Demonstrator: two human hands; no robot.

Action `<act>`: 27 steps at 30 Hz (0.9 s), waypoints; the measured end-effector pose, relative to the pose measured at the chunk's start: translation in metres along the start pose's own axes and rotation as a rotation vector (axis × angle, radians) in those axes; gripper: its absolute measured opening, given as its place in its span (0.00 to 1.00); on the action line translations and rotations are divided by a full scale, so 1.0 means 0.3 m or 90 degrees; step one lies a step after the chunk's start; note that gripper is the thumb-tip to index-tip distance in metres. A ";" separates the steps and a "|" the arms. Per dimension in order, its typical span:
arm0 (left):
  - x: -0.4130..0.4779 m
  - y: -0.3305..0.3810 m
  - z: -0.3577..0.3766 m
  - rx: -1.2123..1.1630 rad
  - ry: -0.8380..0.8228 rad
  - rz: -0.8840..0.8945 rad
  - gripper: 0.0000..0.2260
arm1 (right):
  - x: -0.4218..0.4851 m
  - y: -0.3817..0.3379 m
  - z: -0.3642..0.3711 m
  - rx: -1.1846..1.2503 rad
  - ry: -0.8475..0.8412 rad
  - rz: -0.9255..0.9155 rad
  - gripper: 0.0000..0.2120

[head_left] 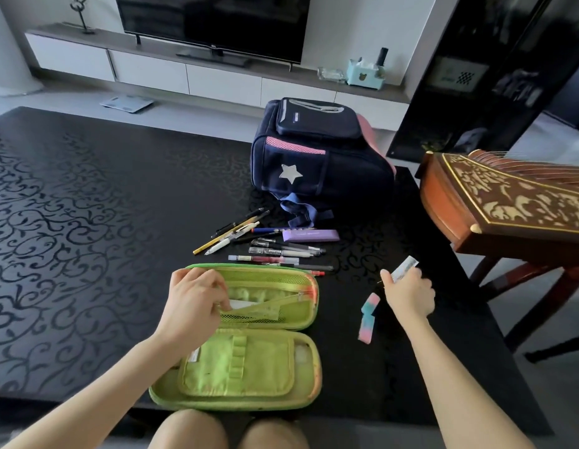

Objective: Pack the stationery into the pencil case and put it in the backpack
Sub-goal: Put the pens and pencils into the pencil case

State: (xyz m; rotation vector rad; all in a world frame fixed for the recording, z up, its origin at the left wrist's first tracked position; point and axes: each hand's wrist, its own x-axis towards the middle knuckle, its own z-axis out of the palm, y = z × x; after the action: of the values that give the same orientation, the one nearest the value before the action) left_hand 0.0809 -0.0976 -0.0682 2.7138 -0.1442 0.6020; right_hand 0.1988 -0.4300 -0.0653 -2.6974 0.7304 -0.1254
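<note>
Pinching open a pocket of the pencil case (249, 367), the left hand (191, 306) readies it for the white item (406, 267) the right hand (409, 294) grips.

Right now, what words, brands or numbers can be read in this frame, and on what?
No text reads clearly.
Television: logo on lower bezel, too small.
Backpack: white label on top pocket, blurred.
Purple box: pale print, blurred.
Pencil case: white tag inside, unreadable.
White slip in the right hand: markings blurred.
</note>
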 end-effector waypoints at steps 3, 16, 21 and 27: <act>0.010 0.005 0.005 0.003 -0.010 -0.006 0.15 | 0.034 -0.032 0.012 0.052 0.001 0.008 0.24; 0.000 0.024 -0.022 -0.004 -0.059 -0.146 0.14 | -0.071 -0.098 0.015 -0.061 -0.028 -0.211 0.13; 0.022 0.018 -0.053 -0.005 -0.100 -0.157 0.10 | -0.119 -0.137 0.045 -0.109 0.000 -0.293 0.10; 0.104 0.008 -0.050 0.104 -0.244 -0.105 0.12 | -0.085 -0.118 0.015 -0.159 -0.159 -0.501 0.19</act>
State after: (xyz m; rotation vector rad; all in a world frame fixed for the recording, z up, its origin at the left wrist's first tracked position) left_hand 0.1028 -0.0950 -0.0413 2.9337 0.0369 0.0434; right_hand 0.1944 -0.3872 -0.0569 -2.9979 -0.4380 0.1246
